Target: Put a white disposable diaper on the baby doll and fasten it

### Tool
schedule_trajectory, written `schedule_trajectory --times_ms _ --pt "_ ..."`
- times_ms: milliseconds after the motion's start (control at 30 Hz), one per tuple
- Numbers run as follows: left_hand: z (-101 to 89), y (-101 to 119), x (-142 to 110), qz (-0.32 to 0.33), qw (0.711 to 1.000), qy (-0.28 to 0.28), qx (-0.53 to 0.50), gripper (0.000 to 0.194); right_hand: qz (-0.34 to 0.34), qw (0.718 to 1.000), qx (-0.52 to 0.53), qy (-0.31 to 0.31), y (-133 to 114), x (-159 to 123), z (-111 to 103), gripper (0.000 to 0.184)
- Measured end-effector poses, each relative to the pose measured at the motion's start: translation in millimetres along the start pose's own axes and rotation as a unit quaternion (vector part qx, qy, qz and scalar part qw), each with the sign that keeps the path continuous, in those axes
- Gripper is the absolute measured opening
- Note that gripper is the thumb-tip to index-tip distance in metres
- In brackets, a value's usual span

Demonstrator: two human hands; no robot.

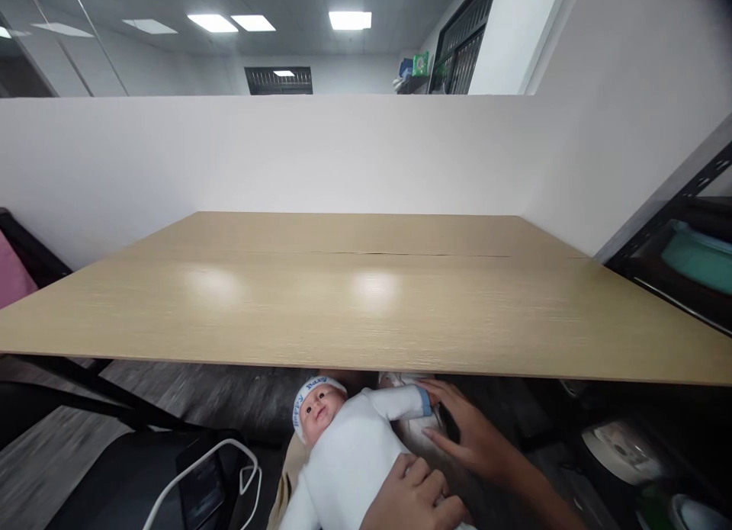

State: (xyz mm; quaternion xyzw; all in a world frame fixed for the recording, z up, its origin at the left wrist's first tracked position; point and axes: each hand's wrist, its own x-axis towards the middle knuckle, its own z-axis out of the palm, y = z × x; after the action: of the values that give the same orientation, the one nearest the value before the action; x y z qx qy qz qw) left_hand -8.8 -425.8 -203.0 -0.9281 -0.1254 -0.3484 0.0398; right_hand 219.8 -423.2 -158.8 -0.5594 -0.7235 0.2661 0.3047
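A baby doll (354,454) in a white long-sleeved outfit with blue cuffs lies face up below the table's front edge, its head to the left. Around its head is a white band (318,383) with blue lettering. My left hand (415,498) rests low on the doll's body, its fingers curled against the white cloth. Beside the doll's outstretched arm, my right hand (466,431) has its fingertips at the small hand and cuff (425,401), with the thumb spread well apart. The doll's legs are hidden or out of frame.
A wooden table (366,309) spans the view above the doll. At the lower left are a black seat (126,477), a dark-screened device (203,493) and a white cable (188,469). Dark shelving (675,232) stands right, with a round white item (621,450) below. A white partition (366,152) rises behind.
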Motion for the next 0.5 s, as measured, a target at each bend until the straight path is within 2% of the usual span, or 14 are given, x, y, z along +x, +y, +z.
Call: schedule_trajectory --times_ms 100,200,267,400,467,500 --pt "4.0 2 -4 0.022 0.999 0.034 0.015 0.022 -0.019 0.995 -0.047 -0.085 -33 37 14 0.068" --pt "3.1 2 -9 0.03 0.998 0.054 0.023 0.027 0.0 0.983 -0.13 -0.132 -53 67 34 0.05" --pt "0.4 2 -11 0.023 0.998 0.045 0.041 0.027 -0.008 0.972 -0.174 -0.16 -67 80 42 0.036" --pt "-9.3 4 -9 0.025 0.996 0.023 0.083 0.025 -0.055 0.962 -0.204 -0.17 -106 91 43 0.028" --pt "-21.2 9 -4 0.035 0.996 0.017 0.076 0.021 -0.072 0.965 -0.196 -0.157 -127 89 39 0.029" --pt "-30.4 11 -3 0.035 0.997 -0.004 0.067 0.016 -0.075 0.97 -0.181 -0.147 -136 87 36 0.031"
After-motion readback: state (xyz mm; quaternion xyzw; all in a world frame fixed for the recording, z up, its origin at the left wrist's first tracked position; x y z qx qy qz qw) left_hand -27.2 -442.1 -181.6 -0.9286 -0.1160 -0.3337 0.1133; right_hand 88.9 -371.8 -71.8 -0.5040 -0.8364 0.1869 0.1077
